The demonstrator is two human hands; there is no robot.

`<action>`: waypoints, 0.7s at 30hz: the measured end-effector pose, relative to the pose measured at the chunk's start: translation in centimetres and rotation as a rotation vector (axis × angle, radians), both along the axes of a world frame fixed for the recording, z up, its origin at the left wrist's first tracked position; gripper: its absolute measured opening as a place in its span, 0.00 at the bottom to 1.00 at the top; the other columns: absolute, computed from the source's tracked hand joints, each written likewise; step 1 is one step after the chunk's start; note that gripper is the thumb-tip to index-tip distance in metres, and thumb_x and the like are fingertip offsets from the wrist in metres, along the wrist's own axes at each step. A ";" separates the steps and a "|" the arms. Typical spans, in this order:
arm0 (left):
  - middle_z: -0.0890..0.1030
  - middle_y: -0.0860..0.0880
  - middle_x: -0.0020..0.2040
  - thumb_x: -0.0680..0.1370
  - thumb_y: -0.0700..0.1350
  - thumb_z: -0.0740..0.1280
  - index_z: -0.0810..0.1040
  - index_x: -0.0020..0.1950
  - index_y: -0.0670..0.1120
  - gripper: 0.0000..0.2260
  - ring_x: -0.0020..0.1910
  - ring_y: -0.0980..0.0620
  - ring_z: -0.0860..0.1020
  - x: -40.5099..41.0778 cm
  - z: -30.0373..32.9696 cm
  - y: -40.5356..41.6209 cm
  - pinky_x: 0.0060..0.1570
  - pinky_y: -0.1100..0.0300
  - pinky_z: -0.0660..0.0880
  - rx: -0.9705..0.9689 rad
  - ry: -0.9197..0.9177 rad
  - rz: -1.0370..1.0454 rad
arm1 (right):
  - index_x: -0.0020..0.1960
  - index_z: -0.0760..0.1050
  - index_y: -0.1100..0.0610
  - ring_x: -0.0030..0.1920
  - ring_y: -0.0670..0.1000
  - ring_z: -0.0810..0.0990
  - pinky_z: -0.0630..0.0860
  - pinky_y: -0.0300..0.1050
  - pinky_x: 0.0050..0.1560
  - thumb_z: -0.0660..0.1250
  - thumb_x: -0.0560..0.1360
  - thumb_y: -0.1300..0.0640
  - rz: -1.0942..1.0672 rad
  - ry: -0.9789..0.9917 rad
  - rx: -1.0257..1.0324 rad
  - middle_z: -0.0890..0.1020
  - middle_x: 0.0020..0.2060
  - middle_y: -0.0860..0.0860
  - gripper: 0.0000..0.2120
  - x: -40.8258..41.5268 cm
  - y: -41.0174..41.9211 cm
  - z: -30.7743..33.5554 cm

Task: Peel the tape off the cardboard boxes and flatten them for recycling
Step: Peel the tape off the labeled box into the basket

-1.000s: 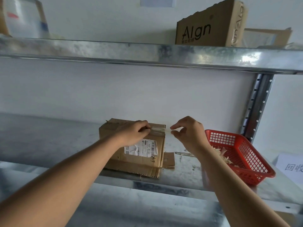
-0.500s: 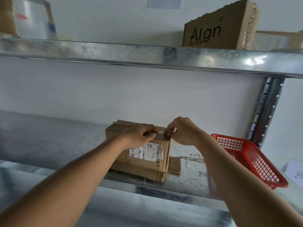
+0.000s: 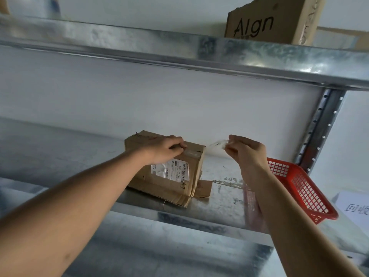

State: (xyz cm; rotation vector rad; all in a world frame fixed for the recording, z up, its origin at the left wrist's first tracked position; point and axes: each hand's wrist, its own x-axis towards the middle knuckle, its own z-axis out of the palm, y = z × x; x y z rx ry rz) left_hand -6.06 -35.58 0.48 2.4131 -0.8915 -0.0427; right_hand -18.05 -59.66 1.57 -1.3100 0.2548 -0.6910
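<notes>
Your left hand (image 3: 163, 148) rests on top of the cardboard box (image 3: 169, 176), fingers curled over its upper edge and pressing it down onto the metal shelf (image 3: 219, 200), where the box sits with its shipping label (image 3: 170, 170) facing you. Your right hand (image 3: 246, 150) is off to the right of the box, well clear of it, with thumb and fingers pinched together on a piece of clear tape (image 3: 216, 145) that stretches back toward the box's top right corner; whether that strip is fully free of the cardboard or hangs on by its end, the picture does not settle. This looks like the peeling step, and the box is not yet flattened: it stands closed and squat, with one loose flap (image 3: 203, 188) lying on the shelf to the right of the box. The red basket (image 3: 299, 188) sits further right of the box, just behind your right wrist, so it seems the natural place to drop the strip. Next you likely need to draw the tape all the way off while your left hand keeps the box from sliding, then check the top seam for any tape left across it before opening the flaps and pressing the box flat.
</notes>
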 end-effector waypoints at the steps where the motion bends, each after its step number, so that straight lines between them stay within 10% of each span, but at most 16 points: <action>1: 0.77 0.59 0.65 0.74 0.70 0.57 0.74 0.61 0.70 0.18 0.62 0.49 0.78 0.1 -0.1 0.0 0.64 0.39 0.75 -0.005 0.010 -0.007 | 0.55 0.83 0.66 0.54 0.58 0.87 0.83 0.49 0.59 0.69 0.76 0.74 0.040 -0.030 0.100 0.86 0.49 0.62 0.10 -0.1 0.2 0.3; 6: 0.76 0.60 0.66 0.74 0.71 0.56 0.74 0.61 0.69 0.19 0.63 0.51 0.77 0.1 0.0 0.1 0.66 0.42 0.74 0.000 0.019 0.000 | 0.60 0.80 0.66 0.51 0.60 0.86 0.84 0.51 0.57 0.70 0.75 0.73 0.182 -0.182 0.347 0.85 0.47 0.63 0.14 0.3 1.3 1.3; 14: 0.76 0.56 0.67 0.83 0.62 0.57 0.74 0.63 0.65 0.11 0.63 0.48 0.77 0.0 0.1 0.0 0.65 0.41 0.73 0.061 -0.013 0.010 | 0.48 0.87 0.50 0.41 0.42 0.85 0.79 0.38 0.46 0.80 0.71 0.57 -0.008 0.099 -0.513 0.87 0.43 0.45 0.08 2.7 2.7 -1.9; 21: 0.75 0.56 0.68 0.83 0.64 0.55 0.72 0.63 0.67 0.12 0.62 0.45 0.78 0.1 0.1 0.0 0.63 0.41 0.75 0.100 -0.035 0.007 | 0.57 0.82 0.44 0.42 0.42 0.84 0.77 0.39 0.41 0.76 0.76 0.52 -0.164 0.154 -0.680 0.85 0.45 0.42 0.11 3.2 3.0 -4.0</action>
